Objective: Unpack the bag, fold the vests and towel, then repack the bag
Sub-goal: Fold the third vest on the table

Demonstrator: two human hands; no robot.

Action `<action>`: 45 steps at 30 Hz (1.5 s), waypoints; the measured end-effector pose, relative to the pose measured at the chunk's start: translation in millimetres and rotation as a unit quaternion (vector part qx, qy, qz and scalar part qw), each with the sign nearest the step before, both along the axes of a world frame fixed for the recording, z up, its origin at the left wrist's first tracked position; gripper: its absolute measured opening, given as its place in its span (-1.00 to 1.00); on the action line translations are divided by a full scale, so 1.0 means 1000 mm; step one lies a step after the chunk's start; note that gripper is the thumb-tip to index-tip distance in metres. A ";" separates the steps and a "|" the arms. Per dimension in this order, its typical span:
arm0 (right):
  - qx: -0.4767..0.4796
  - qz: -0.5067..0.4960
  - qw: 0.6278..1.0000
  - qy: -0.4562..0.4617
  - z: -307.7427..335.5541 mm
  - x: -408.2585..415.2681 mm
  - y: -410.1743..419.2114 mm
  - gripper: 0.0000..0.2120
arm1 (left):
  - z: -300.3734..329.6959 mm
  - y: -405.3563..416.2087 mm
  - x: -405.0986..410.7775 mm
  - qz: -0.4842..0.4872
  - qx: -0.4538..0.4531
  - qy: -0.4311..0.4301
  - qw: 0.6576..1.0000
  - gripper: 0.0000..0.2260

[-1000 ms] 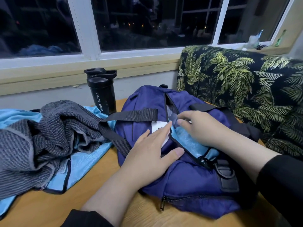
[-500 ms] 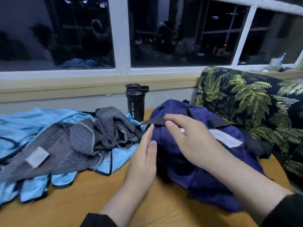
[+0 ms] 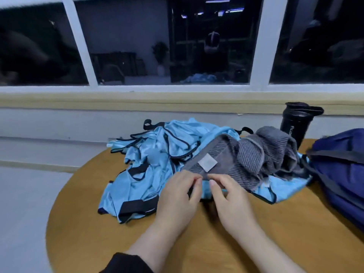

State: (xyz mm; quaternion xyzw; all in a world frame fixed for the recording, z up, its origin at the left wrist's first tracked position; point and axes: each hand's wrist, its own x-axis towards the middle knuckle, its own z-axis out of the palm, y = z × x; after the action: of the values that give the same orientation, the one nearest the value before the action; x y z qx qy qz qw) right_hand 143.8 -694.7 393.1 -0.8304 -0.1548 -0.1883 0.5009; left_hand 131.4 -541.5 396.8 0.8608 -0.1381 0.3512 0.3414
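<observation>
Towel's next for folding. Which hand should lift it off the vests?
Right, probably. The right hand sits at the grey towel's near edge, with most of the towel on its side. The left hand lies over the blue vests.

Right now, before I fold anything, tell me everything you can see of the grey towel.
The grey towel is unfolded, a crumpled heap of thick ribbed cloth with fine stripes and a plain grey border band. A pale square label shows near the corner closest to the person. It lies on top of the light blue vests on the wooden table, between the vests and the dark blue bag, in front of the black bottle. Both hands, left hand and right hand, reach its near corner edge; whether they grip it is unclear.
</observation>
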 end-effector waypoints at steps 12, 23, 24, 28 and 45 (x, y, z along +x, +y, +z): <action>-0.142 0.125 0.980 -0.061 0.001 0.012 0.054 -0.77 | 0.012 0.069 0.041 0.209 -0.014 0.153 0.966 -0.70; -0.298 0.106 0.948 0.045 0.004 0.016 0.066 -0.41 | 0.004 0.121 0.064 0.143 -0.018 0.207 0.968 -0.42; -0.298 0.101 0.948 0.043 0.003 0.016 0.066 -0.41 | 0.004 0.123 0.064 0.185 -0.002 0.168 0.968 -0.54; -0.296 0.083 0.951 0.029 0.000 0.013 0.071 -0.45 | 0.012 0.115 0.047 0.203 0.005 0.102 0.974 -0.74; -0.055 0.053 0.997 0.014 0.002 0.003 0.078 -0.67 | 0.014 0.080 -0.011 -0.102 -0.065 -0.145 0.982 -0.77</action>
State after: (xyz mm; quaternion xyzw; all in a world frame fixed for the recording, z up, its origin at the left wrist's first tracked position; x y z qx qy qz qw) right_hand 147.2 -616.5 394.8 -0.8498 -0.2016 -0.1411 0.4661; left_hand 120.0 -461.9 411.2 0.7582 -0.2498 0.4441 0.4069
